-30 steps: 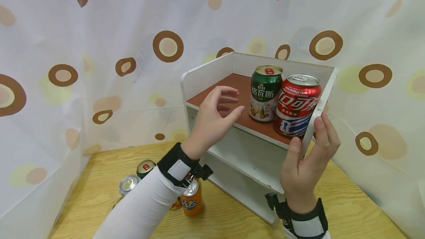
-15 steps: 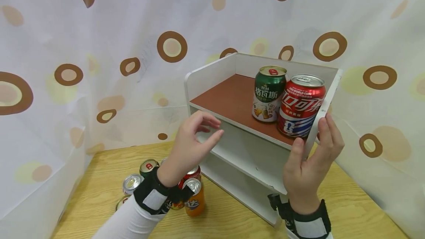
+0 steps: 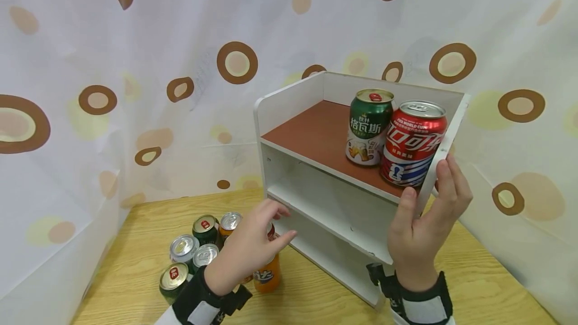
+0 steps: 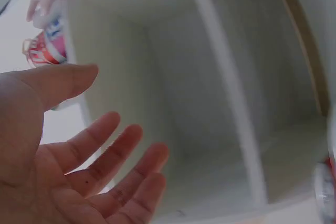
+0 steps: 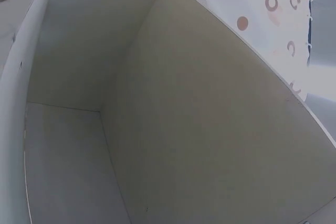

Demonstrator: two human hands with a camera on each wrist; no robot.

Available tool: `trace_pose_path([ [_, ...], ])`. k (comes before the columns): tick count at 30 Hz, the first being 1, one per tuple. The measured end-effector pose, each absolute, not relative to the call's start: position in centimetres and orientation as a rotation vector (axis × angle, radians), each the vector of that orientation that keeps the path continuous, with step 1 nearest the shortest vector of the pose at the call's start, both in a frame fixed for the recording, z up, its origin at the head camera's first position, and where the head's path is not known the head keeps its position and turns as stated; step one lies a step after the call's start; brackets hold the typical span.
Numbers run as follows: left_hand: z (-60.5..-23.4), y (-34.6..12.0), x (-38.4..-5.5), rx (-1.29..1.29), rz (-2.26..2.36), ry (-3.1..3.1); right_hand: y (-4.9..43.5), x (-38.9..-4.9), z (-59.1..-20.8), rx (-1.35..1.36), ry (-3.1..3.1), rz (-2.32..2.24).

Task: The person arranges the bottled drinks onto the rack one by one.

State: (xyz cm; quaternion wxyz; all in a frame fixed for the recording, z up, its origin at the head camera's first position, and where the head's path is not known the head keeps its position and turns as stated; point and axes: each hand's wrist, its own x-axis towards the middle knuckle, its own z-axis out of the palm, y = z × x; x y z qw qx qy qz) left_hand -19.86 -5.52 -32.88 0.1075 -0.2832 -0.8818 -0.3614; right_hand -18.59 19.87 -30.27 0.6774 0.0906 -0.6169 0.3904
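Note:
My left hand [image 3: 246, 245] hovers over cans on the table, fingers loosely bent and holding nothing. Partly behind it stand an orange soda can [image 3: 267, 276] and a red can of which little shows. In the left wrist view, the bare fingers [image 4: 113, 153] face the shelf's compartments. My right hand [image 3: 424, 232] grips the right side panel of the white shelf unit [image 3: 289, 89], thumb in front and fingers along the outer side. On the brown top board, a green-and-white kvass can [image 3: 370, 127] stands upright beside a red cola can [image 3: 414, 144].
Left of my left hand several cans stand grouped on the wooden table [image 3: 122, 255], among them a green can [image 3: 173, 280] and a silver-topped can [image 3: 184, 249]. A patterned curtain [image 3: 189, 24] hangs behind. Two lower compartments [image 3: 325, 194] face the front.
My left hand has come down and left from the top board to the cans on the table. My right hand keeps its place on the side panel. The view has shifted slightly.

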Motion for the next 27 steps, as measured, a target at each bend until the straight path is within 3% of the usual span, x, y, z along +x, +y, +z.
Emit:
trace_pose_path([
  [6,-35.3,-6.4,-20.1,-0.701,-0.956,-2.740,19.8,-18.6,-30.1,0.211,-1.380,0.885],
  [27,-40.3,-7.0,-20.0,-0.693,-0.798,-2.811,19.7,-18.6,-30.1,0.199,-1.379,0.887],
])
